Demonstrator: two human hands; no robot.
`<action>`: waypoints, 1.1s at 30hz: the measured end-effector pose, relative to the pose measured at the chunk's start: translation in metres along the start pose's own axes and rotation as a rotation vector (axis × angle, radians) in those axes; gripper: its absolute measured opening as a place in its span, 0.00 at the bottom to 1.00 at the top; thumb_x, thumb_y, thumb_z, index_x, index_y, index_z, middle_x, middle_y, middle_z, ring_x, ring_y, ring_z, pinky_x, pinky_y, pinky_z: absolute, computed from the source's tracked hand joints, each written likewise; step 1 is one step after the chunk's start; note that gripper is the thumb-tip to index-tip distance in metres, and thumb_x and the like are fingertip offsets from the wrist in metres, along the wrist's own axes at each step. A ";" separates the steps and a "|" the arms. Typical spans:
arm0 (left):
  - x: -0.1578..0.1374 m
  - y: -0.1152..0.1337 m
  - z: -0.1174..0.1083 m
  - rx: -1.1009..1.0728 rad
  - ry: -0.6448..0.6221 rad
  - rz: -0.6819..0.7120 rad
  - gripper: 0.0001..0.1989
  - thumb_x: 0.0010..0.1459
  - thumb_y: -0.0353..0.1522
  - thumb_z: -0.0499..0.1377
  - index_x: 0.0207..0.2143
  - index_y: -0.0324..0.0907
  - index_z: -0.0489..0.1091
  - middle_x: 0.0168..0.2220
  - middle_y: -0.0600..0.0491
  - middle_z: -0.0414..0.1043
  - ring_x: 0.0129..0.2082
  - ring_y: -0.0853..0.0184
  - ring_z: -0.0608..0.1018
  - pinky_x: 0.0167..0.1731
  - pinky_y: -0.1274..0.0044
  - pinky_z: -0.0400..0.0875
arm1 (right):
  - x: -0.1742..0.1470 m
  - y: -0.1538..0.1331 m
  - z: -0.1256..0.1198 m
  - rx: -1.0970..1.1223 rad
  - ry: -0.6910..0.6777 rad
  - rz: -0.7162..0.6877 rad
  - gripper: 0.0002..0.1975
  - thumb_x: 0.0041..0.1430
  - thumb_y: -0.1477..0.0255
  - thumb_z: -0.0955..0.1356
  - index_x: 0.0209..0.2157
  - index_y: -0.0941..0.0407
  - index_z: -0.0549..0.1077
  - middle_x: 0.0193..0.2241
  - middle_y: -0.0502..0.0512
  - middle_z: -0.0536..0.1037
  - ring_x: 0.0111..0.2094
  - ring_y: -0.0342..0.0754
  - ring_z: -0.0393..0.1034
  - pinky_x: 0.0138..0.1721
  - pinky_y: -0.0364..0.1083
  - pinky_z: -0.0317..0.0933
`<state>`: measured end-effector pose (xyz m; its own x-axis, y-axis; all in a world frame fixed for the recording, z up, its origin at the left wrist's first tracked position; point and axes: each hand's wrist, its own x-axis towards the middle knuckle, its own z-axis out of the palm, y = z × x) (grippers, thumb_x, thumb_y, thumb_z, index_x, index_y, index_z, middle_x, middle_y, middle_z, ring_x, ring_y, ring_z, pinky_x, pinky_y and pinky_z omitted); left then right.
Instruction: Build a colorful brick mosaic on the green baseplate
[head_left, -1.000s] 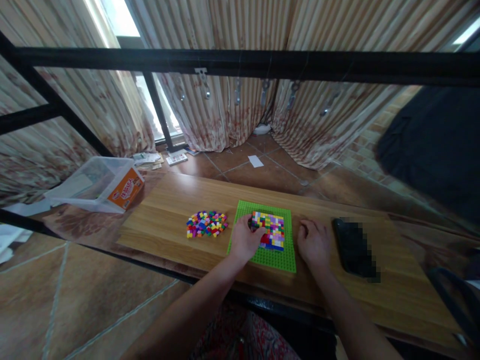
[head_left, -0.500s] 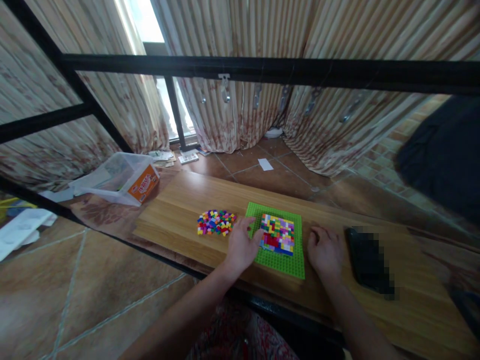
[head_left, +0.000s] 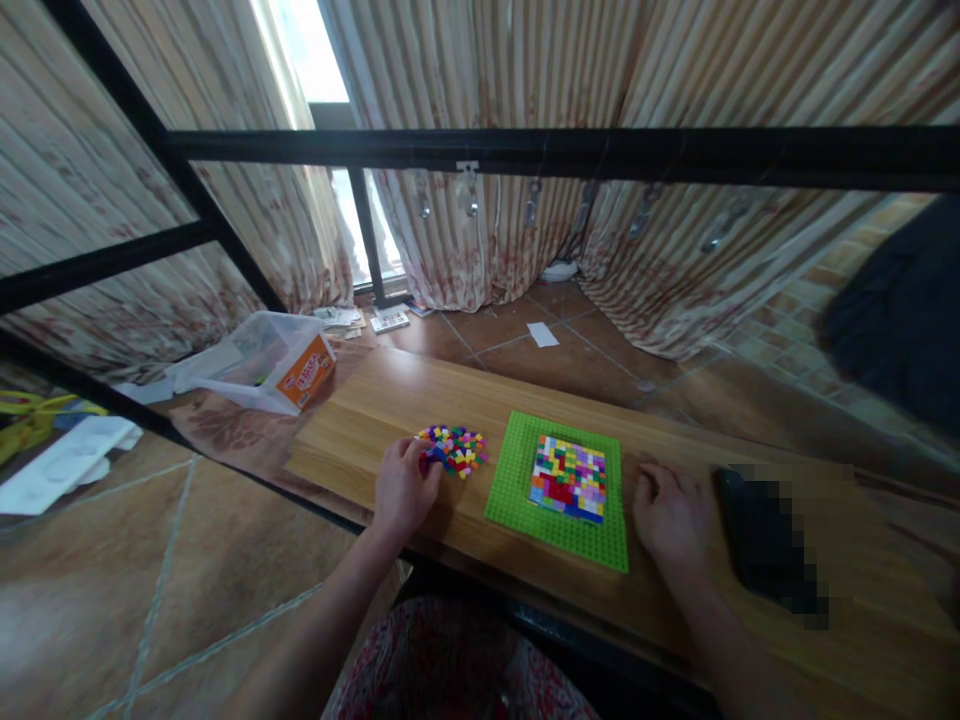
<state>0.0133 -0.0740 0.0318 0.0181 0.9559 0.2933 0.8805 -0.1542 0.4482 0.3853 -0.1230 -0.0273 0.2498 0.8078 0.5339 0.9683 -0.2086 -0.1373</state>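
My left hand (head_left: pixel 407 487) is at the left edge of a pile of small colourful toy bricks (head_left: pixel 461 450). Its thumb and fingers are apart, with dark blue bricks showing between them; I see none lifted. To the right lies a green baseplate (head_left: pixel 507 480), and on it a dense, multicoloured block of bricks (head_left: pixel 568 478) is built up. Just right of the baseplate my right hand (head_left: pixel 670 512) rests on the wooden table (head_left: pixel 360 420), fingers curled in, with nothing visible in them.
A black phone-like object (head_left: pixel 750 530), partly pixelated, lies right of my right hand. A clear plastic box (head_left: pixel 262 365) with an orange label stands beyond the table's left end. A black metal rail (head_left: pixel 525 152) crosses in front of striped curtains (head_left: pixel 495 240).
My left hand has moved left from the baseplate to the brick pile. The right hand stays in its place beside the baseplate. The whole view has shifted slightly.
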 end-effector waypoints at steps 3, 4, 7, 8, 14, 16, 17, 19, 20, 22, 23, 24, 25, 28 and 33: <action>0.002 0.001 0.003 0.064 -0.013 0.025 0.11 0.55 0.33 0.59 0.42 0.44 0.72 0.43 0.47 0.71 0.45 0.56 0.73 0.48 0.66 0.68 | 0.000 0.000 0.000 0.010 -0.009 0.007 0.15 0.59 0.70 0.59 0.39 0.60 0.75 0.40 0.65 0.77 0.43 0.57 0.67 0.46 0.54 0.59; 0.002 0.002 0.004 0.076 -0.017 0.023 0.11 0.55 0.33 0.59 0.42 0.44 0.73 0.44 0.46 0.71 0.45 0.56 0.73 0.48 0.66 0.68 | 0.001 -0.001 -0.001 0.017 -0.007 0.008 0.15 0.59 0.70 0.59 0.39 0.60 0.75 0.40 0.65 0.77 0.42 0.57 0.67 0.46 0.54 0.59; 0.003 0.005 0.005 0.092 -0.019 0.014 0.10 0.55 0.33 0.59 0.41 0.44 0.73 0.44 0.46 0.72 0.45 0.56 0.73 0.47 0.66 0.67 | 0.001 -0.001 -0.001 0.019 0.004 0.002 0.15 0.59 0.70 0.59 0.39 0.60 0.75 0.40 0.64 0.77 0.42 0.56 0.67 0.46 0.54 0.59; 0.003 0.005 0.005 0.091 -0.016 0.013 0.10 0.55 0.33 0.59 0.40 0.44 0.73 0.44 0.47 0.72 0.45 0.56 0.74 0.47 0.66 0.67 | 0.001 -0.001 -0.001 0.012 0.006 -0.002 0.15 0.59 0.70 0.59 0.39 0.60 0.75 0.40 0.64 0.77 0.42 0.56 0.67 0.47 0.54 0.59; 0.005 0.009 0.003 -0.057 0.014 0.051 0.08 0.54 0.31 0.58 0.38 0.43 0.70 0.41 0.48 0.73 0.44 0.58 0.75 0.46 0.68 0.69 | 0.000 0.000 0.000 -0.003 0.015 0.006 0.15 0.60 0.70 0.59 0.39 0.60 0.75 0.39 0.64 0.77 0.41 0.55 0.67 0.46 0.53 0.58; 0.002 0.016 0.003 -0.177 -0.033 0.087 0.09 0.55 0.30 0.57 0.39 0.43 0.68 0.39 0.49 0.74 0.42 0.60 0.76 0.45 0.70 0.70 | 0.000 -0.001 0.000 0.002 0.010 0.006 0.15 0.60 0.70 0.60 0.39 0.60 0.75 0.39 0.63 0.77 0.41 0.55 0.67 0.46 0.53 0.58; 0.000 0.022 0.004 -0.238 -0.079 0.113 0.09 0.55 0.29 0.56 0.40 0.43 0.68 0.39 0.50 0.74 0.41 0.62 0.77 0.44 0.71 0.71 | 0.000 -0.001 0.001 0.003 0.009 0.006 0.15 0.60 0.71 0.60 0.39 0.60 0.75 0.39 0.63 0.77 0.41 0.55 0.67 0.46 0.53 0.58; -0.007 0.037 0.006 -0.336 -0.188 0.171 0.10 0.55 0.28 0.55 0.41 0.44 0.67 0.38 0.51 0.74 0.39 0.64 0.77 0.42 0.73 0.71 | 0.000 -0.001 0.000 0.004 0.013 0.008 0.15 0.60 0.71 0.60 0.39 0.60 0.75 0.39 0.63 0.76 0.41 0.55 0.66 0.46 0.52 0.58; -0.010 0.046 0.007 -0.378 -0.242 0.195 0.11 0.55 0.27 0.55 0.41 0.44 0.67 0.38 0.52 0.74 0.38 0.65 0.77 0.42 0.74 0.71 | 0.000 -0.001 0.000 0.005 0.016 0.011 0.15 0.60 0.71 0.60 0.39 0.60 0.75 0.39 0.63 0.76 0.41 0.54 0.66 0.46 0.52 0.58; -0.014 0.063 0.011 -0.426 -0.317 0.220 0.12 0.55 0.26 0.54 0.41 0.45 0.67 0.37 0.53 0.74 0.38 0.67 0.77 0.42 0.75 0.71 | 0.000 -0.002 0.000 0.011 0.021 0.016 0.15 0.60 0.71 0.59 0.39 0.60 0.75 0.40 0.63 0.76 0.42 0.54 0.66 0.46 0.52 0.58; -0.015 0.071 0.013 -0.435 -0.342 0.227 0.12 0.54 0.25 0.54 0.41 0.45 0.67 0.36 0.54 0.74 0.37 0.67 0.77 0.41 0.76 0.71 | 0.000 -0.003 -0.001 0.014 0.019 0.017 0.15 0.60 0.71 0.59 0.39 0.60 0.75 0.40 0.63 0.76 0.42 0.54 0.66 0.47 0.52 0.58; -0.016 0.078 0.015 -0.441 -0.356 0.228 0.13 0.53 0.24 0.54 0.41 0.45 0.67 0.36 0.54 0.74 0.37 0.67 0.77 0.41 0.76 0.71 | 0.001 -0.003 -0.001 0.017 0.015 0.019 0.15 0.61 0.71 0.59 0.39 0.59 0.75 0.40 0.63 0.76 0.43 0.54 0.66 0.47 0.52 0.58; -0.015 0.085 0.017 -0.443 -0.365 0.232 0.13 0.53 0.24 0.53 0.40 0.45 0.67 0.35 0.54 0.74 0.36 0.67 0.77 0.40 0.76 0.71 | 0.001 -0.003 -0.001 0.020 0.011 0.023 0.15 0.61 0.71 0.59 0.39 0.59 0.75 0.40 0.63 0.76 0.43 0.54 0.66 0.47 0.52 0.58; -0.011 0.098 0.023 -0.434 -0.366 0.264 0.14 0.52 0.23 0.53 0.40 0.45 0.68 0.35 0.54 0.74 0.36 0.67 0.77 0.39 0.76 0.71 | 0.001 -0.004 -0.002 0.027 -0.002 0.039 0.14 0.61 0.71 0.60 0.39 0.59 0.75 0.40 0.63 0.76 0.43 0.54 0.65 0.47 0.52 0.57; -0.004 0.109 0.029 -0.404 -0.372 0.302 0.16 0.51 0.21 0.53 0.40 0.45 0.68 0.36 0.54 0.74 0.36 0.67 0.77 0.40 0.76 0.71 | 0.001 -0.004 -0.001 0.050 -0.017 0.069 0.14 0.60 0.71 0.60 0.39 0.59 0.75 0.41 0.63 0.75 0.43 0.54 0.65 0.46 0.52 0.57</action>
<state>0.1232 -0.0873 0.0545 0.4658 0.8672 0.1759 0.5632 -0.4439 0.6970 0.3814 -0.1214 -0.0252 0.3154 0.8018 0.5076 0.9475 -0.2367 -0.2148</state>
